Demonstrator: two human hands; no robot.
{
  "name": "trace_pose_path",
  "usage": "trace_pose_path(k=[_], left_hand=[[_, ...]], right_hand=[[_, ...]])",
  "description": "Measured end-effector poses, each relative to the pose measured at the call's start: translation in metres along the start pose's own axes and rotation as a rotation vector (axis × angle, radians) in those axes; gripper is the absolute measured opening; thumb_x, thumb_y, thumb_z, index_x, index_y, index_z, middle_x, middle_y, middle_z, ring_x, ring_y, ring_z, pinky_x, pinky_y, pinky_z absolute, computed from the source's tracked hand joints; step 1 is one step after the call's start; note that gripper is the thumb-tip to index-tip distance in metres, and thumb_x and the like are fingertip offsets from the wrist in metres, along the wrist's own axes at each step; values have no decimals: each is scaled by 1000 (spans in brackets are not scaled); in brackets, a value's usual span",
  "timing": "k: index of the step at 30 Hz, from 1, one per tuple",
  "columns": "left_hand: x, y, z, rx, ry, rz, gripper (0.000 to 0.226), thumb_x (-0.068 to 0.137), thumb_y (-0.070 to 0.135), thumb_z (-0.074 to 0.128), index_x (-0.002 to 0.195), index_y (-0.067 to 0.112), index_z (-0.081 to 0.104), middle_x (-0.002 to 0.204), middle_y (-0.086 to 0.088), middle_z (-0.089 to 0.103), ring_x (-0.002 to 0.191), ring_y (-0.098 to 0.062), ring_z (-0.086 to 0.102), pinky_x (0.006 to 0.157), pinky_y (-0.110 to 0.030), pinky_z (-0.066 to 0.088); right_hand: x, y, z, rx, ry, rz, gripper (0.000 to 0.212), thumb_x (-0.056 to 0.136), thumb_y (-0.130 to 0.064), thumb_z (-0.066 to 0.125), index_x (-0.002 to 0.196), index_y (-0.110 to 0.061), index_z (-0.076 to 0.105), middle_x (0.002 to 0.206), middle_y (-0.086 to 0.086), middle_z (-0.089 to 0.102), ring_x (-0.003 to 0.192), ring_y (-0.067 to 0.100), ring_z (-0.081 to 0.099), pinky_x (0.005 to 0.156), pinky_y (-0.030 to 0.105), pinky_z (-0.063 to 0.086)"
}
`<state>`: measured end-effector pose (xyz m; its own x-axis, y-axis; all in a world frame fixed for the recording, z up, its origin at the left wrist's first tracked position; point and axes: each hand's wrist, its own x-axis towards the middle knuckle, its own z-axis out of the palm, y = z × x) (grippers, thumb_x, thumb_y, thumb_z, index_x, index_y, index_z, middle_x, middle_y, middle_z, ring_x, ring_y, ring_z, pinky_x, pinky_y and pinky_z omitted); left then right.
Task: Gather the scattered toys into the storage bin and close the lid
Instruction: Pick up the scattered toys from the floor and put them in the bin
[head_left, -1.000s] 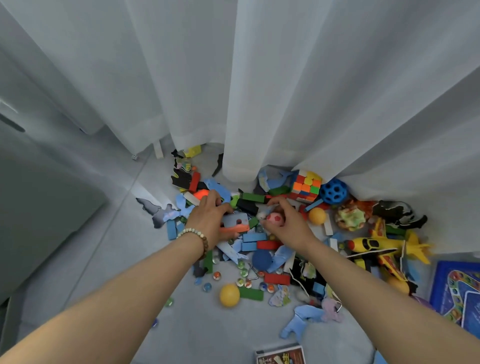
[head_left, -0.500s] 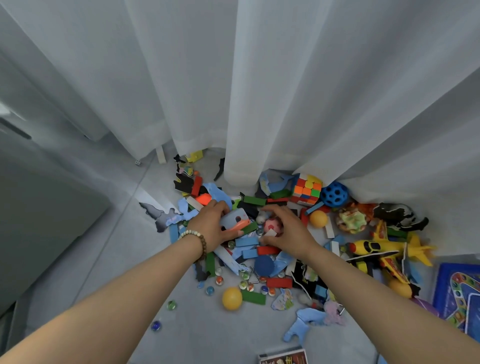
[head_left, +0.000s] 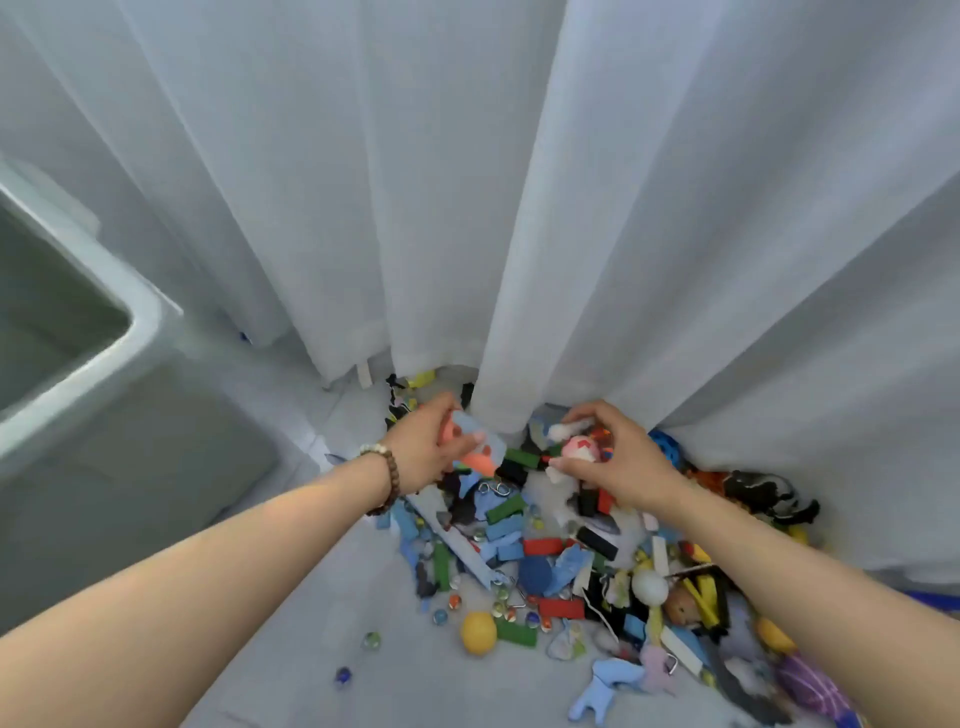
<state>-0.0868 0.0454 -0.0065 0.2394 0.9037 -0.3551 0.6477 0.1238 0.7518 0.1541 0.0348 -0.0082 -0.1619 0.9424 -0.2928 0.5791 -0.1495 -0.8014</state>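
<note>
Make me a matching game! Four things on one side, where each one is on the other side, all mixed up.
Things: 1 yellow ball; 2 pink ball; 3 storage bin; 4 orange piece.
Places: A held by the right hand; B at the far left; C held by the left hand; D on the floor beside marbles.
Pairs: 1-D, 2-A, 3-B, 4-C.

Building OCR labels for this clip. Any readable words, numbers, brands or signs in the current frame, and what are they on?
No text is readable in this frame.
On the pale blue and orange pieces gripped by the left hand: motion-blurred, no print can be made out.
On the red-and-white ball held by the right hand: pattern only, no letters.
On the storage bin and the curtain: plain, no markings.
</note>
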Motion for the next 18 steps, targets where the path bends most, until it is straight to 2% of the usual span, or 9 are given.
trace_pose_path(k=[2, 4, 7, 8, 11, 15, 18], left_hand=[[-24, 23, -41, -59, 35, 40, 32, 89, 34, 59, 96, 7, 44, 71, -4, 49, 58, -16, 49, 55, -32, 50], [-56, 47, -85, -95, 97, 73, 32, 88, 32, 61, 99, 6, 46, 71, -4, 51, 61, -18, 54, 60, -36, 53], [-117, 64, -153, -103, 229, 125, 29, 87, 31, 62, 93, 7, 47, 70, -4, 51, 59, -17, 53, 50, -20, 49], [-138, 62, -174, -106, 270, 133, 29, 86, 31, 63, 93, 7, 49, 71, -7, 52, 59, -17, 52, 50, -22, 49], [-204, 35, -233, -117, 390, 98, 22, 83, 30, 67, 92, 15, 54, 73, -8, 56, 60, -18, 53, 57, -35, 51], [-284, -34, -289, -175, 564, -61, 19, 81, 23, 71, 89, 16, 56, 77, -11, 61, 62, -17, 55, 52, -25, 52], [-324, -97, -306, -259, 671, -203, 19, 82, 20, 71, 93, 13, 57, 80, -11, 64, 63, -16, 58, 51, -21, 51]], right_hand=[[-6, -49, -14, -19, 0, -37, 40, 71, -26, 80, 96, -35, 50, 99, -11, 57, 86, 8, 59, 65, 13, 45], [-15, -104, -19, 10, 8, -74, 37, 73, -25, 78, 97, -32, 51, 99, -7, 57, 85, 10, 59, 60, 14, 47], [-34, -188, -4, 120, -55, -133, 28, 79, -22, 73, 99, -27, 53, 101, 4, 58, 80, 16, 60, 52, 20, 50], [-40, -215, 6, 132, -78, -153, 25, 81, -24, 71, 98, -27, 54, 101, 7, 59, 78, 17, 60, 53, 21, 49], [-55, -290, 51, 162, -171, -206, 23, 83, -28, 69, 101, -23, 54, 88, 7, 59, 65, 13, 56, 52, 22, 45], [-62, -372, 136, 124, -305, -307, 28, 81, -31, 71, 100, -19, 54, 76, 5, 58, 57, 10, 55, 48, 24, 44], [-60, -408, 201, -15, -390, -327, 34, 80, -35, 71, 103, -18, 53, 69, 0, 61, 48, 4, 53, 46, 19, 41]])
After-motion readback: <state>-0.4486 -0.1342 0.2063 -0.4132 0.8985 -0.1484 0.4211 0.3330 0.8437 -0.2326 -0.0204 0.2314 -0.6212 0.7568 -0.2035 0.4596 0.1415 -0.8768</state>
